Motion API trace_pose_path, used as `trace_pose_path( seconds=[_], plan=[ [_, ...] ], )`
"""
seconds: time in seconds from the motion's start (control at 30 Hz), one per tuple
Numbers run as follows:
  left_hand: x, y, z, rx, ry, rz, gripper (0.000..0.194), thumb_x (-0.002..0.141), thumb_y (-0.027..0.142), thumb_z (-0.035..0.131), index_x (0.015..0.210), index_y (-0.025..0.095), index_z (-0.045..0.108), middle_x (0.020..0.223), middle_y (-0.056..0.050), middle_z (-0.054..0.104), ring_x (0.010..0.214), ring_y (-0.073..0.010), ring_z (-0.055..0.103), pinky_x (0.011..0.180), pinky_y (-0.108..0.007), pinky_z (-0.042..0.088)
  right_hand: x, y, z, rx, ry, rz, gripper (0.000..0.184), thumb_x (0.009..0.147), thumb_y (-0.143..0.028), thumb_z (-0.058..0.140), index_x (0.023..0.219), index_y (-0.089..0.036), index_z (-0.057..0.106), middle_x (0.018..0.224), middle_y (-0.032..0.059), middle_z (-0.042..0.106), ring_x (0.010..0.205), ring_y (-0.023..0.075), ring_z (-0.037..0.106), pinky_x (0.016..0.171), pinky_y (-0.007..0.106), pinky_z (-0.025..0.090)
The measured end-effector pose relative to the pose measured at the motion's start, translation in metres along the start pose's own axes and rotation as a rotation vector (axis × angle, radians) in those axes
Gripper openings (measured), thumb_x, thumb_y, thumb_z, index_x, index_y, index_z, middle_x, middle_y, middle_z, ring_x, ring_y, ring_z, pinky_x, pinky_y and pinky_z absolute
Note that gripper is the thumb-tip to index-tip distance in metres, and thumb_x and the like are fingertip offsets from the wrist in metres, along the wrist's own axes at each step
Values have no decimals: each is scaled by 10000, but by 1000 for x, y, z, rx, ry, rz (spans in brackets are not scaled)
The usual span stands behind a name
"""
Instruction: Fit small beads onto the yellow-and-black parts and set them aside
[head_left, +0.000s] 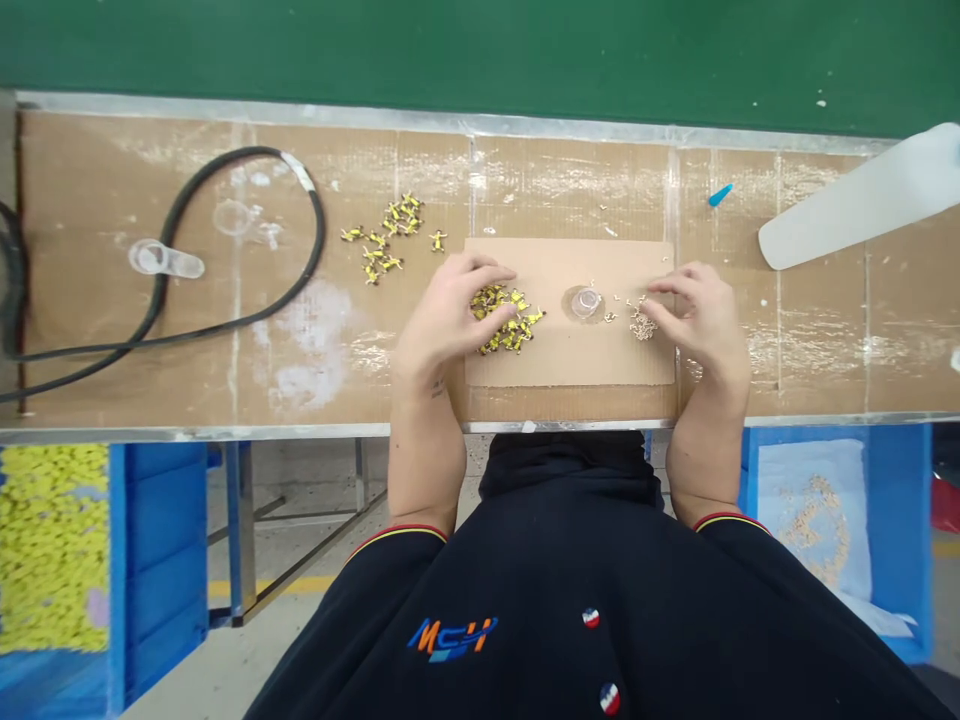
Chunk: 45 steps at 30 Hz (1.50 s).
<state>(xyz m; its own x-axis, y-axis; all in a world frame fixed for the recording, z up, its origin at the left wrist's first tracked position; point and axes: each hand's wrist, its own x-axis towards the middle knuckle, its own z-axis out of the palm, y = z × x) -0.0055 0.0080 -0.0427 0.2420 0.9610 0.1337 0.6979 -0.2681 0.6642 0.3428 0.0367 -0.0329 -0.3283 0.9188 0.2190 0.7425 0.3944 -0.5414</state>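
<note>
On a cardboard sheet [577,365] lies a heap of small yellow-and-black figure-like pieces [517,325]. My left hand [450,312] curves around the heap's left side, thumb and forefinger apart, touching or just over the pieces. At the right of the sheet is a small pile of tiny beige pieces [642,324]. My right hand [701,312] is at that pile, its thumb and forefinger slightly apart with nothing visible between them. Between the hands stands a small clear round cup [586,302], with a few loose beige bits to its right.
More yellow-and-black pieces [382,240] lie left of the sheet. Farther left is a looped black cable [322,230] with a clear plastic container [165,260]. A blue cap [721,195] and a white bottle [862,200] lie right. Blue bins [157,570] flank me below the table.
</note>
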Motion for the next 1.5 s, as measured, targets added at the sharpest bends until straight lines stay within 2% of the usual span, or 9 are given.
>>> trace_pose_path(
  seconds=[0.07,0.13,0.3,0.5,0.73,0.97,1.1,1.27,1.5],
  plan=[
    [2,4,7,46,-68,8,290,912,345,644,1142,213,762,1214,-99,722,1170,-272,633,1074,-464,489,-1,5,1,-47,-150,-25,194,848,-333,752,1006,-233,803,1009,94,732,978,285,628,949,488,509],
    [5,1,14,82,-76,2,247,930,302,614,1089,215,781,1154,-102,734,1138,-274,640,1049,-468,489,-2,5,4,-69,-243,-28,187,854,-319,746,1008,-237,812,993,96,718,984,288,606,949,482,488],
    [9,-3,21,95,-74,-22,183,919,251,613,964,214,786,1047,-98,748,1069,-272,667,978,-448,503,-2,1,5,-59,-320,-31,147,914,-280,670,844,-245,795,882,78,691,915,260,578,897,449,436],
    [10,-1,21,75,-33,3,178,927,242,589,946,228,765,1003,-85,777,1020,-260,688,923,-422,503,-2,0,-1,-68,-377,-66,134,922,-273,673,852,-243,783,886,72,721,911,255,588,862,432,406],
    [11,-1,24,109,65,18,221,972,277,537,961,237,754,964,-78,778,959,-249,686,881,-411,507,0,-11,0,-215,-400,-78,173,900,-216,598,746,-211,677,837,92,680,902,268,568,801,412,375],
    [11,5,23,-57,248,20,194,970,234,535,984,231,729,979,-55,767,970,-202,687,923,-365,533,-1,-7,0,-171,-359,-106,169,939,-223,557,813,-210,669,863,88,660,896,255,543,816,414,391],
    [11,6,23,-80,260,7,187,968,233,537,986,230,723,1003,-53,774,951,-190,686,908,-348,549,-2,-3,1,-136,-332,-132,142,950,-277,633,879,-229,746,893,83,683,905,261,531,807,423,383],
    [11,5,24,-90,276,12,182,973,225,537,987,227,719,982,-47,759,937,-178,683,893,-337,555,-1,-3,3,-197,-352,-137,186,960,-264,651,812,-246,762,849,81,678,891,266,501,755,414,322],
    [9,3,26,-192,419,-16,321,1084,449,454,1037,247,699,994,-31,651,731,-105,650,794,-317,564,-1,-16,5,-312,-421,-126,249,989,-194,505,793,-208,657,893,116,661,914,278,492,758,424,320]
  ],
)
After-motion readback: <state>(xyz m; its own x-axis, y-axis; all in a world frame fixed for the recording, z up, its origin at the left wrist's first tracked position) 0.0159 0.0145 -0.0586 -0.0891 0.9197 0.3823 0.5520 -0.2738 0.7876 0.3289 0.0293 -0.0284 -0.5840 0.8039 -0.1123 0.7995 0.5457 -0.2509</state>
